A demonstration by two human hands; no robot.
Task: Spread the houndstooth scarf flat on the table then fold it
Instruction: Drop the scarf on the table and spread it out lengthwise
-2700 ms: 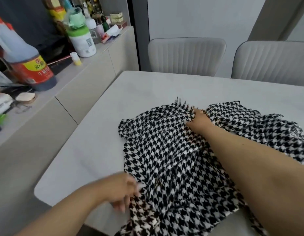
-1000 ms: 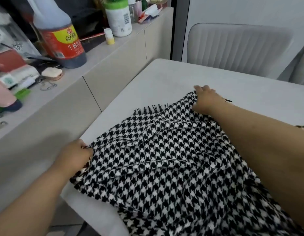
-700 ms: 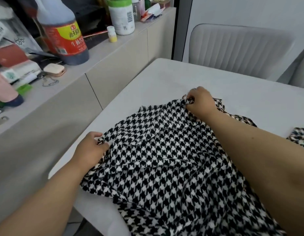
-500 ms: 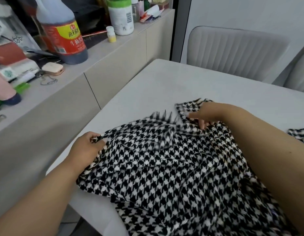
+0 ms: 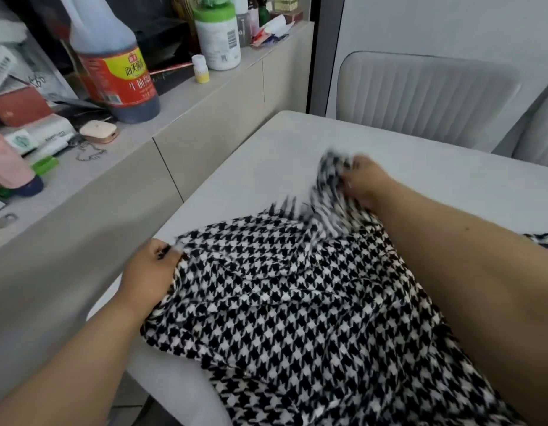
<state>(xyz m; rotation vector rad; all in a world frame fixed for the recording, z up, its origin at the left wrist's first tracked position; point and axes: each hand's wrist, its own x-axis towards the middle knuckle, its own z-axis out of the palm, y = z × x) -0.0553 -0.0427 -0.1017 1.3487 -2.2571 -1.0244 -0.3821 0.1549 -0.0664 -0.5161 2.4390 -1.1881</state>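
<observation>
The houndstooth scarf (image 5: 297, 302) lies crumpled on the near left part of the table (image 5: 266, 161), ridged with folds, not flat. Its near end runs out of the picture at the bottom and right; we cannot tell how much hangs past the table's edge. A fringed edge shows at the far side, between the two hands. A small patch of the same cloth shows at the right border, behind the right forearm, which hides what joins it to the rest.

We note the right hand (image 5: 368, 186) at the scarf's far corner, fingers curled round a bunch of cloth lifted off the table; that bunch is smeared by motion blur. The left hand (image 5: 149, 272) sits at the scarf's left edge, by the table's left side, pinching the cloth; its fingertips are partly buried in the fabric.

Left of the table runs a sideboard (image 5: 205, 118). On it: a large bottle of dark sauce (image 5: 116, 75) with a red and yellow label, a white tub with a green lid (image 5: 217, 35), a small yellow vial (image 5: 200, 69), a pale compact case (image 5: 99, 132). Further bottles behind are too crowded to make out. Two ribbed pale chairs (image 5: 426, 93) stand beyond the table, the second cut off at the right.
</observation>
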